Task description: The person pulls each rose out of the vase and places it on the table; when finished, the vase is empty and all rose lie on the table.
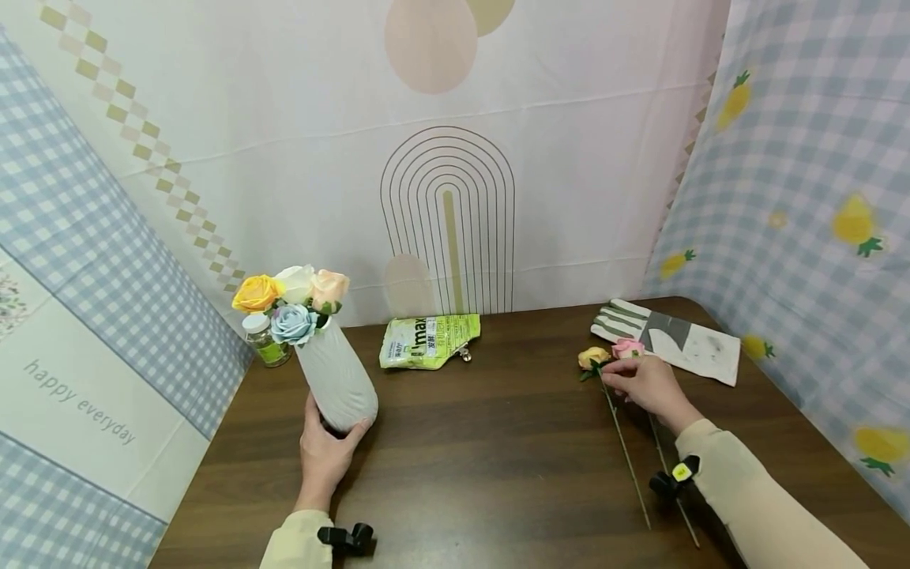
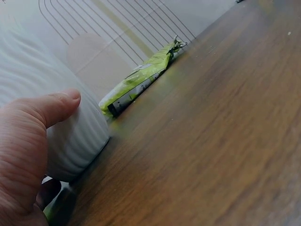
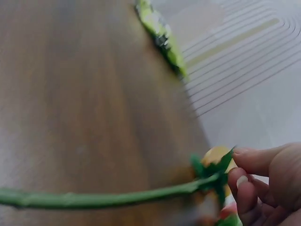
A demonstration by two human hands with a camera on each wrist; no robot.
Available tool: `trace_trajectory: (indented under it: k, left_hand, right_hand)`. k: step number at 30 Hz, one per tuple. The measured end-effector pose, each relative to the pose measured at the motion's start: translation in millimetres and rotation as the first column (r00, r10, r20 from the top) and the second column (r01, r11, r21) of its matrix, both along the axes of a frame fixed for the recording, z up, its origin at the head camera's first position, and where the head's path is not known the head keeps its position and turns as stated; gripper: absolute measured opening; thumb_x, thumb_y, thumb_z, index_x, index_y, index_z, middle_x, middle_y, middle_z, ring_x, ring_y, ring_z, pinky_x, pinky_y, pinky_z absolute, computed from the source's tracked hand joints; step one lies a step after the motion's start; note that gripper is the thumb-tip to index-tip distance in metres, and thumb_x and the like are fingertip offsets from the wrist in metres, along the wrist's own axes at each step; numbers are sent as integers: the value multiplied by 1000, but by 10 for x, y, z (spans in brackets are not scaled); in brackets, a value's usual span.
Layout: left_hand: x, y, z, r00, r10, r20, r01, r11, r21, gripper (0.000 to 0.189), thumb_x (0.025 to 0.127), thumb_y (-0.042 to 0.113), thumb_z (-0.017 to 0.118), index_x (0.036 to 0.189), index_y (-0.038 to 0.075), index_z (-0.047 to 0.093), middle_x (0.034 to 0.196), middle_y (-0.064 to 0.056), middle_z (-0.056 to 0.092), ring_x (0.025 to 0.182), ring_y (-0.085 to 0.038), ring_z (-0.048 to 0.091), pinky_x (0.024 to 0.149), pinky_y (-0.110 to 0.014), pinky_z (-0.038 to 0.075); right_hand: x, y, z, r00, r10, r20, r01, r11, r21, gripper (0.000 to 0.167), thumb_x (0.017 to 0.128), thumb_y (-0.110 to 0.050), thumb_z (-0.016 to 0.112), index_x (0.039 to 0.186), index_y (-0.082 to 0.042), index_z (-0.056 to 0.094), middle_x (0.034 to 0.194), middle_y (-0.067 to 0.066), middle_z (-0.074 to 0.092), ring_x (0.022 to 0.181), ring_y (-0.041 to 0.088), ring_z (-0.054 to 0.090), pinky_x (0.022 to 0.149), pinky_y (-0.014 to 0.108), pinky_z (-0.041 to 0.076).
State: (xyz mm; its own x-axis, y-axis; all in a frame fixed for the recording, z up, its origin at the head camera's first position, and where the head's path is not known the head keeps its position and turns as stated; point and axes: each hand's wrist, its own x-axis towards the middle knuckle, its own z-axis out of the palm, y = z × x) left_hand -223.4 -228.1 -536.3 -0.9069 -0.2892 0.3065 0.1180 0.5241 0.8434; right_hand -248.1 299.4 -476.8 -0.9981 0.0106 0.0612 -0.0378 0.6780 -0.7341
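My left hand (image 1: 325,454) grips the lower body of a white ribbed vase (image 1: 337,379), thumb across its side; the vase leans to the left. Yellow (image 1: 259,293), white (image 1: 295,283), peach (image 1: 329,289) and light-blue (image 1: 293,322) roses stand in its mouth. Over on the right, my right hand (image 1: 650,386) pinches a yellow-orange rose (image 1: 592,358) by the green leaves (image 3: 214,172) just under its bloom. Its long stem (image 3: 108,200) trails toward the table's front. Beside it lies a pink rose (image 1: 629,348), partly hidden by the right hand.
A green-and-white packet (image 1: 430,340) lies at the back middle of the wooden table (image 1: 483,458), with a small metal piece (image 1: 465,355) at its edge. Behind the vase stands a white-lidded jar (image 1: 268,344). A white-and-grey glove (image 1: 682,344) lies back right. Curtains (image 1: 569,182) enclose the table.
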Motion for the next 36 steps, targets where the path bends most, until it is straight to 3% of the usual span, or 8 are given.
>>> trace_trajectory:
  k: [5, 11, 19, 25, 29, 36]
  left_hand:
    - [-3, -2, -7, 1000, 1, 11, -1, 1000, 2, 109, 70, 41, 86, 154, 32, 16, 148, -12, 38, 132, -33, 39, 103, -53, 33]
    - [-18, -9, -4, 1000, -1, 4, 1, 1000, -4, 110, 69, 41, 86, 154, 31, 17, 148, -12, 38, 132, -33, 38, 103, -53, 33]
    - [-15, -18, -12, 1000, -5, -18, 4, 1000, -14, 110, 68, 40, 87, 153, 33, 18, 147, -11, 39, 132, -32, 39, 103, -53, 32]
    - [-10, -30, -14, 1000, -5, -14, 5, 1000, -9, 109, 68, 42, 86, 153, 34, 18, 147, -11, 39, 131, -32, 39, 103, -53, 33]
    - [-22, -38, -16, 1000, -12, -11, 12, 1000, -8, 108, 69, 42, 86, 153, 35, 17, 147, -11, 39, 131, -32, 40, 102, -54, 34]
    - [-19, -24, -19, 999, -19, -31, 19, 1000, 1, 106, 71, 40, 85, 153, 37, 17, 145, -12, 42, 128, -33, 43, 99, -53, 36]
  right_hand:
    - [8, -212, 332, 994, 63, -85, -61, 998, 23, 23, 86, -25, 75, 101, -8, 76, 88, 5, 70, 65, 21, 61, 52, 30, 49]
    - [-31, -798, 782, 970, 191, -151, -196, 980, -19, 22, 86, -30, 74, 102, -14, 76, 94, 1, 71, 76, 16, 61, 61, 30, 50]
    - [-167, -1809, 1221, 911, 373, -178, -398, 907, -138, 22, 84, -27, 76, 101, -12, 76, 87, -1, 71, 67, 24, 61, 56, 30, 50]
    - [-294, -2529, 1359, 890, 432, -148, -456, 832, -315, 30, 85, -28, 75, 110, -11, 72, 100, -2, 70, 91, 15, 64, 77, 30, 53]
    - [-365, -2934, 1382, 886, 447, -127, -456, 783, -423, 39, 86, -31, 74, 118, -10, 68, 106, 0, 68, 97, 14, 62, 83, 34, 52]
    - [-438, -3457, 1440, 898, 439, -32, -391, 762, -516, 57, 85, -39, 74, 133, -11, 59, 110, -5, 64, 101, 9, 58, 83, 30, 50]
